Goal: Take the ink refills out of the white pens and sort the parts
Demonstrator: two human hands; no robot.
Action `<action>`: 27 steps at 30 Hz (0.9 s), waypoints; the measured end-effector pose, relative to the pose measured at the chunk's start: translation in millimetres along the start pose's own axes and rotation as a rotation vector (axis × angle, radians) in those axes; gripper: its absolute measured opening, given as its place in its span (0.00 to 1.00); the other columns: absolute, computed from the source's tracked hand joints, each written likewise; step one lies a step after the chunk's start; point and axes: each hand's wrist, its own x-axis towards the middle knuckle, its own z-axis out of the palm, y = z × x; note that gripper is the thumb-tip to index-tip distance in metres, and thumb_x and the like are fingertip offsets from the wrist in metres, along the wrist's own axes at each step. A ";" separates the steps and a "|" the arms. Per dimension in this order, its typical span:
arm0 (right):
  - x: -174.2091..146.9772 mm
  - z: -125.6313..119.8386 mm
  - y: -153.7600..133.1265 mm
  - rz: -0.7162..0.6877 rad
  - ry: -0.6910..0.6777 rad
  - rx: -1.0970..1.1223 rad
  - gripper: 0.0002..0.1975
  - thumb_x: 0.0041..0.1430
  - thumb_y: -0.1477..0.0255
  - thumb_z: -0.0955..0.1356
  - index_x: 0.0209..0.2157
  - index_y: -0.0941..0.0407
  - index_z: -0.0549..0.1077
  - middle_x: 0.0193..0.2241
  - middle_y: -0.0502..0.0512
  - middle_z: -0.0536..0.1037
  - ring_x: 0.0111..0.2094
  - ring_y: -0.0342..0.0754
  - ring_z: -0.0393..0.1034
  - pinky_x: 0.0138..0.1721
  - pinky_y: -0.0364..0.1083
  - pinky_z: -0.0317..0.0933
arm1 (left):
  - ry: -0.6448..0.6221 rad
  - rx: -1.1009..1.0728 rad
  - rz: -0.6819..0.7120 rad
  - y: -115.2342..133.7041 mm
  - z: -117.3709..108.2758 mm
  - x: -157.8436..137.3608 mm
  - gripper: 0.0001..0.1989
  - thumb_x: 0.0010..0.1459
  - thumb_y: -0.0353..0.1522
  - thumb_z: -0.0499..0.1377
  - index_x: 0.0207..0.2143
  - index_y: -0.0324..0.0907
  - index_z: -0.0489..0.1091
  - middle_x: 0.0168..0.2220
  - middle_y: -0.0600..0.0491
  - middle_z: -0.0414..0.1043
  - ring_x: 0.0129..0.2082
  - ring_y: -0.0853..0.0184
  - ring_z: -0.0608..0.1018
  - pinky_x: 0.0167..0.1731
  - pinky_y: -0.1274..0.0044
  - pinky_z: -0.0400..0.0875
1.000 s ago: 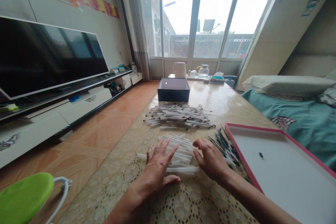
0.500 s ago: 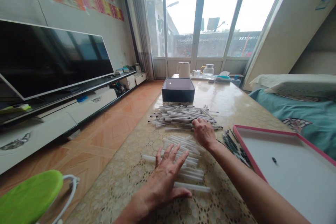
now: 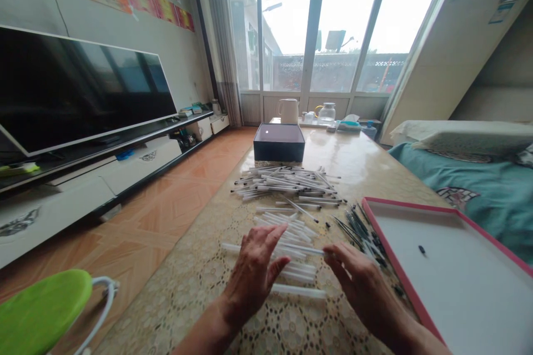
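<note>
Pinched in the fingertips of my right hand (image 3: pixel 353 272) is one end of a thin white pen (image 3: pixel 306 249), which points left toward my other hand. My left hand (image 3: pixel 258 260) is over a spread of translucent plastic tubes (image 3: pixel 300 273), thumb apart from the fingers; whether it touches the pen's far end I cannot tell. Beyond the tubes lies a heap of white pens with dark ends (image 3: pixel 287 182). Thin dark refills or pen parts (image 3: pixel 364 230) lie right of my right hand, and a small black cap (image 3: pixel 327 226) is on the tabletop.
A dark open box (image 3: pixel 278 150) stands behind the pen heap. At right is a pink-rimmed white tray or lid (image 3: pixel 441 266) with a small black piece (image 3: pixel 422 250) in it. A kettle (image 3: pixel 288 111) and glass jug (image 3: pixel 327 112) stand farther back. A green stool (image 3: pixel 45 310) is at left.
My right hand has come back from the pen heap toward me, now with a pen in its fingertips. My left hand's spread fingers have drawn together over the tubes.
</note>
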 end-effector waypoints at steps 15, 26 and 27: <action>-34.9 25.8 -11.7 -0.155 -0.337 -0.118 0.18 0.66 0.66 0.52 0.27 0.54 0.63 0.19 0.48 0.73 0.19 0.42 0.67 0.20 0.41 0.49 | -0.332 0.181 0.276 25.4 4.0 -9.0 0.15 0.61 0.39 0.47 0.28 0.41 0.66 0.25 0.52 0.71 0.21 0.68 0.71 0.21 0.76 0.55; -29.5 -9.7 19.6 -0.223 -0.005 -0.389 0.11 0.63 0.69 0.59 0.26 0.53 0.60 0.17 0.46 0.67 0.16 0.42 0.62 0.20 0.43 0.46 | -0.157 -0.276 -0.187 10.9 -25.7 -1.5 0.20 0.63 0.36 0.42 0.19 0.43 0.60 0.17 0.58 0.58 0.18 0.71 0.62 0.21 0.79 0.54; -28.1 -12.0 22.9 -0.159 0.048 -0.348 0.11 0.64 0.68 0.58 0.27 0.53 0.59 0.18 0.46 0.66 0.17 0.42 0.61 0.20 0.42 0.47 | -0.076 -0.301 -0.260 8.1 -28.9 1.4 0.20 0.63 0.37 0.43 0.19 0.43 0.60 0.17 0.59 0.56 0.18 0.71 0.61 0.21 0.79 0.54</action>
